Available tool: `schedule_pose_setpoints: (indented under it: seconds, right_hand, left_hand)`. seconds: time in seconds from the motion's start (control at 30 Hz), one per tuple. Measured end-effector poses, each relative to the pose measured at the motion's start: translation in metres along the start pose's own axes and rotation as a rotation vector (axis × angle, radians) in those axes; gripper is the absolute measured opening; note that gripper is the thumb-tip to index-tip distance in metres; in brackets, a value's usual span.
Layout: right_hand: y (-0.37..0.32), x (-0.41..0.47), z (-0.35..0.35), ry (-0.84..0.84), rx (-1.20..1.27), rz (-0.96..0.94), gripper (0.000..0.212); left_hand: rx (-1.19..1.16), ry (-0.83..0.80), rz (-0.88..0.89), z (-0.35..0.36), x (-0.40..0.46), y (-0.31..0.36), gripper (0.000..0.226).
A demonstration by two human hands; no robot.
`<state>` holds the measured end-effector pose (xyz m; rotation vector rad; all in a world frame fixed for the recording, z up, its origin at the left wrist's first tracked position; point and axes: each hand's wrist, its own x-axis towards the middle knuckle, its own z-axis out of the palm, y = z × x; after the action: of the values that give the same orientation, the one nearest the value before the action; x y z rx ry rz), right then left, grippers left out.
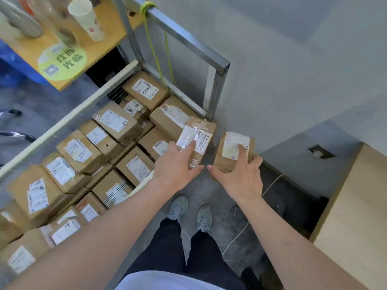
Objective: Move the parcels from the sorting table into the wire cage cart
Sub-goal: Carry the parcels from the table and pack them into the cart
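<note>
Grey floor; each hand (177, 164) (240, 174) grips upright parcel (196, 139) (232, 149).

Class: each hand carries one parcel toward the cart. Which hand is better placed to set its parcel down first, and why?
Left. The left hand holds its parcel already over the stacked boxes in the cart; the right hand's parcel hangs over the floor outside it.

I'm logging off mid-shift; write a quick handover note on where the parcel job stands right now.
Left hand: holds a taped brown cardboard parcel over the cart's near corner.
Right hand: holds a second brown cardboard parcel with a white label, outside the cart, above the floor.
Done: the metal-framed cage cart already holds many labelled brown boxes.
Left: put both held parcels into the cart. The sorting table isn't identifiable in this view, so check for more.
</note>
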<state>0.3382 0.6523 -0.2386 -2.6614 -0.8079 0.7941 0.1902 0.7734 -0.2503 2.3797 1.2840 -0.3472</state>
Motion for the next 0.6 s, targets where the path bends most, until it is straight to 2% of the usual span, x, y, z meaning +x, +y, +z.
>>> schedule_pose_setpoints:
  seconds: [0.33, 0.6]
  right_hand:
    - [-0.070, 0.011, 0.047, -0.167, -0.109, -0.326, 0.116]
    - [-0.140, 0.034, 0.108, -0.256, -0.143, -0.434, 0.115]
  left_hand:
    - [-0.126, 0.035, -0.313, 0.007, -0.025, -0.080, 0.087]
    - [-0.240, -0.017, -0.455, 0.018, -0.005, -0.155, 0.090]
